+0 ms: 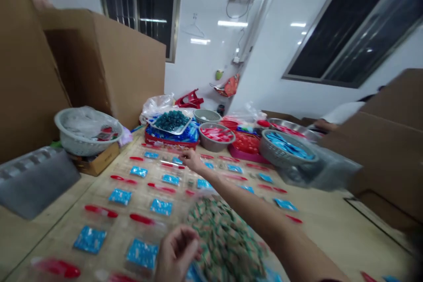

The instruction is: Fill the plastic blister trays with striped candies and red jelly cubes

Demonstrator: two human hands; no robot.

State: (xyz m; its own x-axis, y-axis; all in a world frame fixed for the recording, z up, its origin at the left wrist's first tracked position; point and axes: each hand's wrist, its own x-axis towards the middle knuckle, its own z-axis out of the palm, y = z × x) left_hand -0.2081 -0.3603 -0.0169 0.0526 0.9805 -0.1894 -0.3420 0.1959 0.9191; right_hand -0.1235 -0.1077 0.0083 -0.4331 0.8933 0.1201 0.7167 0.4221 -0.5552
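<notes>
My right hand (192, 160) reaches far across the table, fingers closed down over a row of clear packets (172, 165), each with a blue piece and a red piece. What it pinches is too small to make out. My left hand (176, 253) is near me at the bottom, fingers curled at the edge of a clear bag of green and brown pieces (226, 240). Rows of the same packets (120, 196) cover the table before me.
At the table's far end stand bowls and baskets of blue, red and dark green pieces (172, 120). A white basket (86, 130) sits at the left on a small box. Large cardboard boxes (109, 61) rise left and right. A grey tray (33, 178) lies at near left.
</notes>
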